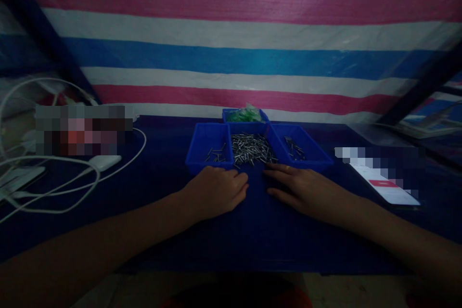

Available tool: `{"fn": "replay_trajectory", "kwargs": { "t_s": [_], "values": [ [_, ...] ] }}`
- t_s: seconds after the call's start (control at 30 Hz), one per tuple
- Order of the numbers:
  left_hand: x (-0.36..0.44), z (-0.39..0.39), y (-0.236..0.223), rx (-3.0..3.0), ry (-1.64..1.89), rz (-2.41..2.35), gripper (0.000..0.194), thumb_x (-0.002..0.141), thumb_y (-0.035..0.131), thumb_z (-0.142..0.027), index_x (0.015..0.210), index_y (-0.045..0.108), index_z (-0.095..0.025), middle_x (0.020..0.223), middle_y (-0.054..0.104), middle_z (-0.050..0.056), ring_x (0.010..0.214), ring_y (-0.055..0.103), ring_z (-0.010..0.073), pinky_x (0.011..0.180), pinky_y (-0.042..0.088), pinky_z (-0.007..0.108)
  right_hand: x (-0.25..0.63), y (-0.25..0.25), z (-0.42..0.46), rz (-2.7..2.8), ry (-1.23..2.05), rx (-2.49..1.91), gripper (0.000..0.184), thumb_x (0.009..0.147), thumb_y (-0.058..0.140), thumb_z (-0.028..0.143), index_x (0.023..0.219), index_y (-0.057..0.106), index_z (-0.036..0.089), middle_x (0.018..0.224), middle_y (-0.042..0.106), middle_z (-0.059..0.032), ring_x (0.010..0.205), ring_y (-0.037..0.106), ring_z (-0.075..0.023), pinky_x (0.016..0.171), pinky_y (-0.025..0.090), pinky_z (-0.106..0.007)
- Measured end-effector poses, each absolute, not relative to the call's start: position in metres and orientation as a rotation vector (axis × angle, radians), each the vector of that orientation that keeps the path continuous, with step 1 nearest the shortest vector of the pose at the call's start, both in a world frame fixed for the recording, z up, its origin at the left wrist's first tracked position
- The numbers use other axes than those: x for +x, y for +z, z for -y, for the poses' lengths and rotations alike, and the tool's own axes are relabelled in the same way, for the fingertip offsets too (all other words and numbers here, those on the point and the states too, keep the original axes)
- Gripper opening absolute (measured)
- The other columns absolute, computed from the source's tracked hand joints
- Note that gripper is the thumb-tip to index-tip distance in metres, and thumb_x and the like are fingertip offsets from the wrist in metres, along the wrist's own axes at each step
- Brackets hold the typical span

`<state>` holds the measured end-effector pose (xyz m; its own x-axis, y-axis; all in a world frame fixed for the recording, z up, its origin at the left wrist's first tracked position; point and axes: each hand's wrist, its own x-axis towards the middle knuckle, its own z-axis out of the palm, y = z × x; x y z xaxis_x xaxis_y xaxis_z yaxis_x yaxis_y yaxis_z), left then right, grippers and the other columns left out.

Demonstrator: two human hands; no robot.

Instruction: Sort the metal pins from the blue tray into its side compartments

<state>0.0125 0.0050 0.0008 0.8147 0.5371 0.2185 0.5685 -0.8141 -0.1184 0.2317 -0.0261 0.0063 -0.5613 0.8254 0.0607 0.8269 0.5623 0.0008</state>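
Note:
My left hand [218, 191] rests on the table before the left blue bin [208, 139], its fingers curled together and nothing visible in them. Flat on the table in front of the right blue bin [301, 142] lies my right hand [301, 187], fingers stretched out and apart, a ring on one. Between the bins, a heap of small metal pins or rivets [252, 148] fills a middle section; its front is close to my right fingertips. A few similar pieces lie in the left bin and several in the right one. The dim light hides their exact kind.
Behind stands a small blue bin [225, 115] with green items in clear plastic [246, 114]. A lit phone [388, 185] lies at the right. White cables [97, 178] and a white adapter [104, 162] are at the left. A striped sheet [231, 62] hangs behind the dark blue table [260, 240].

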Motion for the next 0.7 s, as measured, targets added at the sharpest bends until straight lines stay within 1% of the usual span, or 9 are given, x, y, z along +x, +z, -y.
{"fn": "replay_trajectory", "kwargs": {
  "t_s": [0.17, 0.47, 0.6, 0.7],
  "values": [
    [0.012, -0.005, 0.000, -2.821, -0.280, 0.849, 0.020, 0.087, 0.037, -0.027, 0.080, 0.052, -0.017, 0.066, 0.058, 0.000, 0.058, 0.058, 0.0145, 0.050, 0.041, 0.025, 0.234, 0.005, 0.025, 2.718, -0.054, -1.448, 0.039, 0.090, 0.031, 0.032, 0.124, 0.043, 0.017, 0.126, 0.046, -0.0113, 0.099, 0.056, -0.0226, 0.081, 0.049, -0.038],
    [0.012, -0.004, 0.000, -2.821, -0.297, 0.860, 0.019, 0.086, 0.037, -0.026, 0.079, 0.052, -0.016, 0.065, 0.058, 0.000, 0.056, 0.056, 0.0126, 0.049, 0.040, 0.023, 0.237, 0.005, 0.022, 2.740, -0.036, -1.391, 0.036, 0.089, 0.035, 0.027, 0.120, 0.047, 0.015, 0.119, 0.051, -0.0124, 0.096, 0.057, -0.0216, 0.081, 0.049, -0.036],
    [0.013, -0.004, 0.001, -2.816, -0.277, 0.870, 0.019, 0.087, 0.036, -0.027, 0.079, 0.051, -0.017, 0.066, 0.058, 0.000, 0.058, 0.057, 0.0142, 0.049, 0.040, 0.024, 0.234, 0.009, 0.024, 2.757, -0.024, -1.335, 0.035, 0.089, 0.037, 0.028, 0.119, 0.047, 0.014, 0.117, 0.052, -0.0115, 0.095, 0.057, -0.0207, 0.080, 0.048, -0.036],
    [0.013, -0.003, 0.003, -2.811, -0.260, 0.880, 0.018, 0.087, 0.036, -0.027, 0.082, 0.051, -0.017, 0.067, 0.059, 0.000, 0.058, 0.059, 0.0157, 0.048, 0.040, 0.025, 0.230, 0.015, 0.026, 2.781, 0.048, -1.251, 0.033, 0.089, 0.038, 0.029, 0.115, 0.051, 0.014, 0.111, 0.056, -0.0102, 0.093, 0.057, -0.0190, 0.081, 0.048, -0.034]
  ]
}}
